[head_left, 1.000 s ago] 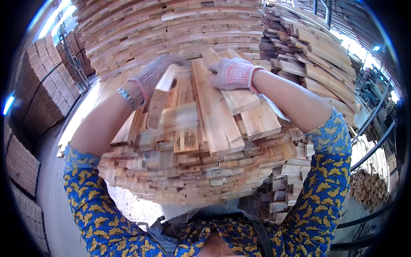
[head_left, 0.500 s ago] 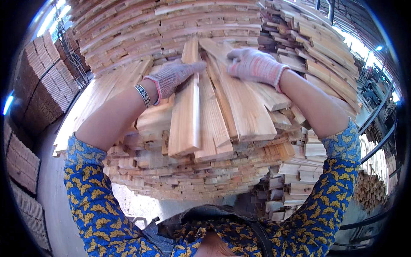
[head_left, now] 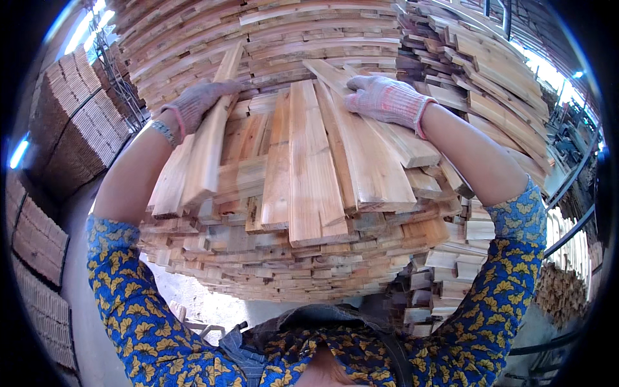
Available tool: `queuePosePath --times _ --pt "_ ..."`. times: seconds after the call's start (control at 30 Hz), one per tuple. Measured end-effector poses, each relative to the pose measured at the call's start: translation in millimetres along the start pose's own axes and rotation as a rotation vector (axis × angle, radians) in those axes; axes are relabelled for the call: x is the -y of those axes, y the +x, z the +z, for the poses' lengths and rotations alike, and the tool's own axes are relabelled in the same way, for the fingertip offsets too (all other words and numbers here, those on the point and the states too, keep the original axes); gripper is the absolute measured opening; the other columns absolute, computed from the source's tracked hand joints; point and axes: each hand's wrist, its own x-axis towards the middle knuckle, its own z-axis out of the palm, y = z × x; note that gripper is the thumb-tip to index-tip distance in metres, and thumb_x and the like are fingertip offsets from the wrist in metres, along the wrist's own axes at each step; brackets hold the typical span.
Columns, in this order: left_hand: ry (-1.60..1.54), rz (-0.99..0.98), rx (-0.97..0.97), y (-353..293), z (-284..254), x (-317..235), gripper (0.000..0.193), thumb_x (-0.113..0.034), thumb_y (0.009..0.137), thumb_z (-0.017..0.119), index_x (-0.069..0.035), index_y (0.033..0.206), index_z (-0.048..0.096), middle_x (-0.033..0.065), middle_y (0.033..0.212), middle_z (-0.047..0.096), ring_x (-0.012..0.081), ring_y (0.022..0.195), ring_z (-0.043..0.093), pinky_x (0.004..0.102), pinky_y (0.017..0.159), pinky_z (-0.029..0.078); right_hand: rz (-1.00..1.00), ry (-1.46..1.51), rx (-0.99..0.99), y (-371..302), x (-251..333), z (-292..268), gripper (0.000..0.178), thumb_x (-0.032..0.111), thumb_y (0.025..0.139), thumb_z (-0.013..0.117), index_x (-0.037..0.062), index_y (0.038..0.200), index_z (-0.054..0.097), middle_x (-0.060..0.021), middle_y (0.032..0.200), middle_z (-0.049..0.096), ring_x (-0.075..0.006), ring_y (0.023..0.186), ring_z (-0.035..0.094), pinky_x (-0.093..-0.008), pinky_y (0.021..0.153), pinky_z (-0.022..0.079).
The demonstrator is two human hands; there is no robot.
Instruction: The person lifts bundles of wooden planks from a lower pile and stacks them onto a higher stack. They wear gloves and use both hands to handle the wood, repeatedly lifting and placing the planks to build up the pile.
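In a pale knit glove, my left hand point(head_left: 198, 105) is closed around a wooden board point(head_left: 210, 145), which is tilted up at the left of the pile. Its near end is slightly blurred. My right hand point(head_left: 389, 101), gloved too, has its fingers curled over the upper part of another wooden board point(head_left: 369, 161) that lies slanting on the pile; its fingertips are partly hidden. Between my hands, a flat board point(head_left: 312, 168) points toward me, with a narrower reddish board point(head_left: 277, 171) along its left side.
A tall stack of boards point(head_left: 309, 39) rises behind the pile, and more boards point(head_left: 509, 97) are heaped at the right. Strapped bundles point(head_left: 80, 116) stand at the far left beside the grey floor point(head_left: 84, 258). Below the pile's front edge point(head_left: 303, 284), pale floor shows.
My left hand has moved left from the middle, and the board in it now lies at the left. Boards formerly under it are exposed. My right hand has barely moved.
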Motion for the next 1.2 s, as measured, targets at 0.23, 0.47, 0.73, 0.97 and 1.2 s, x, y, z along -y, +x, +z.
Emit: queuePosePath --times 0.23,0.47,0.73,0.97,1.2 --pt "0.401 0.071 -0.028 -2.4 -21.8 17.1 0.058 -0.043 0.084 0.073 -0.002 0.121 0.056 0.014 0.109 0.063 0.02 0.094 0.062 0.0322 0.079 0.053 0.103 0.084 0.008 -8.6 15.2 -6.6 0.061 0.042 0.088 0.049 0.0047 0.135 0.055 -0.0211 0.133 0.059 -0.0354 0.122 0.057 -0.0398 0.104 0.045" --pt "1.492 0.059 0.011 20.3 14.2 65.1 0.066 -0.06 0.087 0.053 -0.006 0.125 0.058 0.0294 0.131 0.054 0.0446 0.126 0.049 0.0467 0.106 0.04 0.149 0.397 -0.092 -13.8 15.0 -11.7 0.051 0.038 0.088 0.056 0.0056 0.127 0.062 -0.0175 0.12 0.067 -0.033 0.11 0.063 -0.0387 0.095 0.049" --pt "1.029 0.327 0.379 13.6 -67.5 66.9 0.082 -0.067 0.096 0.036 -0.004 0.148 0.039 0.0256 0.146 0.045 0.0355 0.137 0.043 0.0405 0.112 0.036 -0.183 0.295 -0.185 2.3 108.7 -50.0 0.02 0.018 0.091 0.057 0.011 0.109 0.062 -0.0083 0.088 0.064 -0.0244 0.088 0.066 -0.036 0.079 0.054" --pt "1.129 0.35 0.006 -37.0 -126.5 125.4 0.062 -0.05 0.102 0.039 -0.002 0.139 0.049 0.0228 0.139 0.052 0.0361 0.132 0.046 0.04 0.111 0.035 -0.503 -0.426 0.089 107.2 214.4 29.9 0.02 0.011 0.086 0.06 0.0051 0.104 0.065 -0.0194 0.095 0.07 -0.037 0.092 0.069 -0.0436 0.075 0.056" --pt "1.111 0.362 0.002 -34.7 -107.6 114.6 0.062 -0.05 0.102 0.038 -0.003 0.141 0.048 0.0197 0.145 0.049 0.0338 0.136 0.043 0.0387 0.114 0.032 -0.529 -0.511 0.271 149.7 221.9 74.4 0.04 0.024 0.084 0.062 0.0039 0.118 0.067 -0.0231 0.114 0.068 -0.0382 0.103 0.067 -0.0491 0.089 0.055"
